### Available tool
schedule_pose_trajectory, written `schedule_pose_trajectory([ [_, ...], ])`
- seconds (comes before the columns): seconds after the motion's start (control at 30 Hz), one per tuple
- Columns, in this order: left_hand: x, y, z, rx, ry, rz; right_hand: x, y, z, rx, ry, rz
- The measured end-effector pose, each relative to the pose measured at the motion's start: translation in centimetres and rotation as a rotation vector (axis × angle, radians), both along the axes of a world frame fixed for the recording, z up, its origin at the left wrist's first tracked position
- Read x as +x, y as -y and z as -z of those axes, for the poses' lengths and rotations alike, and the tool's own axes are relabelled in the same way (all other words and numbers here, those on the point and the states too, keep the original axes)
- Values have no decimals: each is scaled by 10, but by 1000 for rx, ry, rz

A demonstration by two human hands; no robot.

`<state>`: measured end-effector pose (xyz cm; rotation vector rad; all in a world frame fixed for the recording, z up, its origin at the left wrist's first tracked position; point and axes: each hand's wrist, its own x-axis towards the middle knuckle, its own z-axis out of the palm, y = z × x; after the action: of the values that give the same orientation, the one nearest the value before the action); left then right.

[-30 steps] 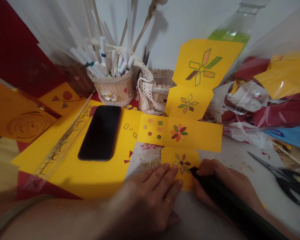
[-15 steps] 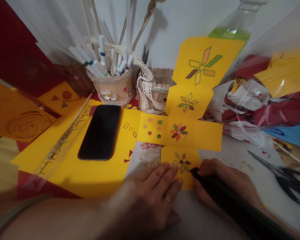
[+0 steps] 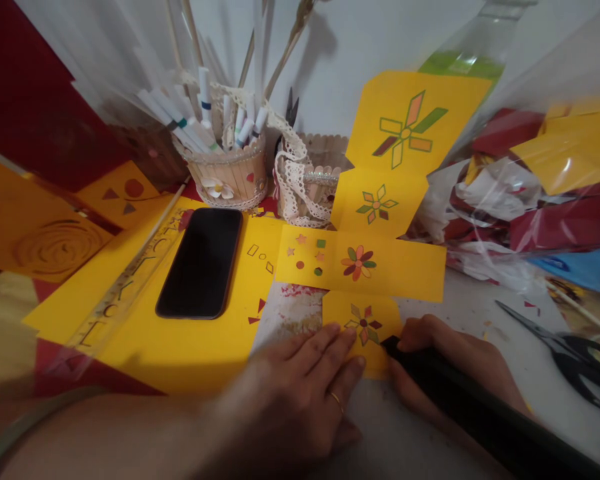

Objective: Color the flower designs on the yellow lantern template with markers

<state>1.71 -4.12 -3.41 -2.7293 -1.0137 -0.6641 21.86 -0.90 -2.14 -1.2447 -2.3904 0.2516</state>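
A yellow paper cutout [image 3: 410, 267] with flower drawings lies partly flat, its upper panels folded up at the back. On its lowest flap, a flower [image 3: 363, 323] has green-outlined petals, some coloured in. My left hand [image 3: 307, 393] rests with its fingers stretched over that flap's left edge, holding nothing. A dark, thick marker [image 3: 430, 377] is gripped in my right hand [image 3: 463, 360]; its tip meets the flap beside the flower's lower right petal. I cannot see whether a fresh line is under the tip.
Black scissors [image 3: 570, 353] lie at the right, near a clear bag of paper scraps [image 3: 545, 207]. A phone [image 3: 203, 263] and a clear ruler [image 3: 125, 287] sit on yellow sheets [image 3: 145, 353]. Behind stand a wooden pot of markers [image 3: 225, 173] and a bottle of green liquid [image 3: 470, 60].
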Motion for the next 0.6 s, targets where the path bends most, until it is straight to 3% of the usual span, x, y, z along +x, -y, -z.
schedule_pose_trajectory([
  [0.23, -1, 1, 1, -24, 11, 4, -2, 2, -3, -44, -23, 48],
  [0.47, -1, 1, 3, -16, 4, 17, -6, 5, -5, -259, -190, 252],
  [0.6, -1, 2, 4, -10, 10, 16, -6, 3, -9, -346, -289, 296],
])
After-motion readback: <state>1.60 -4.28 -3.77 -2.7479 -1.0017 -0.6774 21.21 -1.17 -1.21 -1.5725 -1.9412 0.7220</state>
